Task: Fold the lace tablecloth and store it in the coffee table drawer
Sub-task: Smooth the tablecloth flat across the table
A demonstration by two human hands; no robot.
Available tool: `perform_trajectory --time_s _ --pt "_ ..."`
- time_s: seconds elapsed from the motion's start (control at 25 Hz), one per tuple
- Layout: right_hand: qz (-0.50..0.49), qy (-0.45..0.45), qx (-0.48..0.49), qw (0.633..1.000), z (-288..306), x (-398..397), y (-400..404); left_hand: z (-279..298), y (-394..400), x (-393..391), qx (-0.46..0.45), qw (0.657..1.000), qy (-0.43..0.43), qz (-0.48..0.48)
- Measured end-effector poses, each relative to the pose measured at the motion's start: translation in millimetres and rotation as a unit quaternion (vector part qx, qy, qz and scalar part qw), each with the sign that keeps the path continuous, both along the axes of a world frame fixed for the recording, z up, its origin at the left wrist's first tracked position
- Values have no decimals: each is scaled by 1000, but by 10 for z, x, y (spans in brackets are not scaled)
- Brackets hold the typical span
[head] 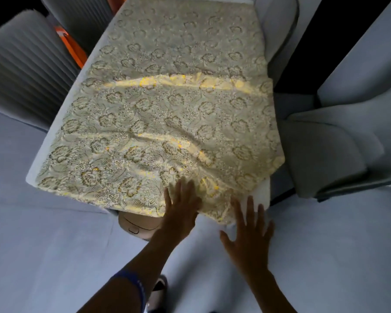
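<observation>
The cream lace tablecloth [167,114] with a gold flower pattern lies across the white coffee table [261,190]. Its near half is doubled over, with a folded edge running across the middle. My left hand [181,206] rests flat on the cloth's near edge, fingers spread. My right hand [248,231] hovers open just off the cloth's near right corner, over the table's corner, with nothing held. No drawer is visible.
Grey upholstered seats [339,141] stand close at the right, and a ribbed grey seat [20,62] at the left with something orange [72,44] beside it. A beige rounded object [138,224] sits under the table's near edge. Pale floor lies around my feet.
</observation>
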State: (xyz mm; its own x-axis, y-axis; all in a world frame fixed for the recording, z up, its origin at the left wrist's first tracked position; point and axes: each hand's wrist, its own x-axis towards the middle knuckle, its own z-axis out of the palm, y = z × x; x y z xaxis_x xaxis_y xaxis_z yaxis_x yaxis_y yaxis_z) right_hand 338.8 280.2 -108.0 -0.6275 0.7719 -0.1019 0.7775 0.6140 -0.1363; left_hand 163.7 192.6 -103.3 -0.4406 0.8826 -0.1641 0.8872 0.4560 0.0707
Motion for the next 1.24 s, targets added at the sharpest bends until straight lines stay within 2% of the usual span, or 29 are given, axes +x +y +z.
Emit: perform_trajectory --time_s 0.16,0.28,0.36,0.48,0.56,0.64,0.68,0.76,0.84,0.92,1.0,1.12,1.24 --pt "-21 -11 7 1000 -58 -79 -204 2 -154 -22 22 999 25 -1" --pt "-19 54 62 996 17 -334 -158 17 -268 -188 79 996 -27 1" --pt "18 89 117 989 137 -395 -104 105 -351 -313 100 992 -71 8" --pt "86 91 149 981 374 -276 -111 311 -491 -492 82 991 -102 5" --pt "90 95 142 981 565 -198 -128 446 -546 -599 61 989 -131 10" --pt "68 143 133 978 794 -232 -73 646 -502 -667 45 987 -155 20" --pt "59 167 127 976 905 -292 -22 747 -443 -679 44 988 -144 31" --pt "38 189 104 976 1082 -468 98 917 -301 -678 56 992 -66 87" --pt "19 184 69 980 1159 -692 241 994 -190 -634 94 986 4 140" --pt "-2 169 41 985 1134 -928 422 897 -153 -507 124 990 27 67" --pt "-12 138 59 989 1056 -1156 603 654 -151 -370 73 997 30 -12" --pt "2 62 147 987 884 -1344 722 305 -165 -409 -36 998 25 46" --pt "64 -6 167 984 626 -1192 634 152 -230 -622 -62 995 49 66"
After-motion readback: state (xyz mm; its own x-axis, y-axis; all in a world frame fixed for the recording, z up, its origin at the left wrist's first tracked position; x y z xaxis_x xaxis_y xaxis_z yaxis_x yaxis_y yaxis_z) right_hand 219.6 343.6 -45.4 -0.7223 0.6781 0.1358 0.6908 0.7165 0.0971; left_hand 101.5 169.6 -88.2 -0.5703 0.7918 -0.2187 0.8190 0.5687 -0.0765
